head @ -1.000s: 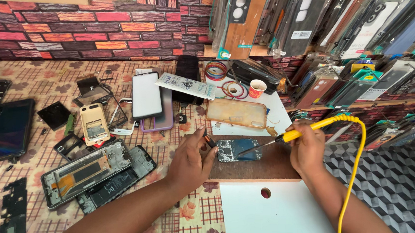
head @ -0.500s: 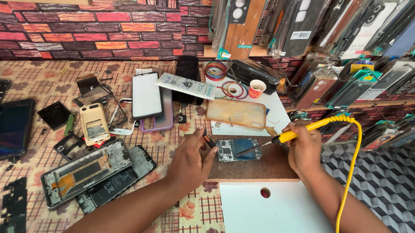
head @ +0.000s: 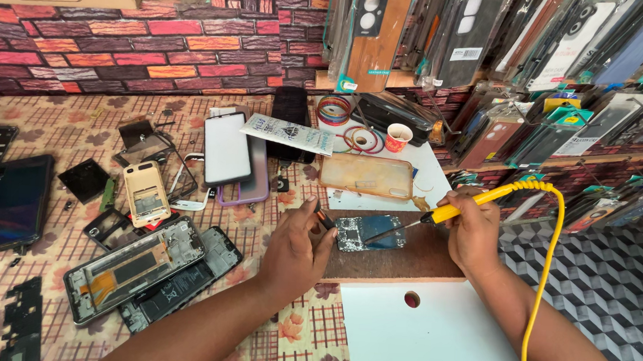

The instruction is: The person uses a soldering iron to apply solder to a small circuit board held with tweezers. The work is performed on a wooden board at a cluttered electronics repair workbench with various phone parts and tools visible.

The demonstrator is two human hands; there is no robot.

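Nearest to me lies a white board (head: pixel 431 339) with a round hole, and a yellow cable (head: pixel 545 279) hangs over it. Just behind it is a brown wooden block (head: pixel 399 257), and on this block lies a small blue circuit board (head: pixel 371 231). The right hand (head: pixel 475 233) is closed around the yellow soldering iron (head: pixel 461 207), and its thin tip comes down to the circuit board. The left hand (head: pixel 295 250) pinches a small dark tool (head: pixel 324 219) between thumb and fingers, just beside the left edge of the board. To the left, on the patterned cloth (head: pixel 62 121), lie opened phones (head: pixel 138 266) and a dark screen (head: pixel 11 200). Further back are a clear phone case (head: pixel 367 176), a small paper cup (head: pixel 398 137) and coloured rings (head: pixel 334 110). Against the far wall hang many phone covers (head: pixel 452 31).
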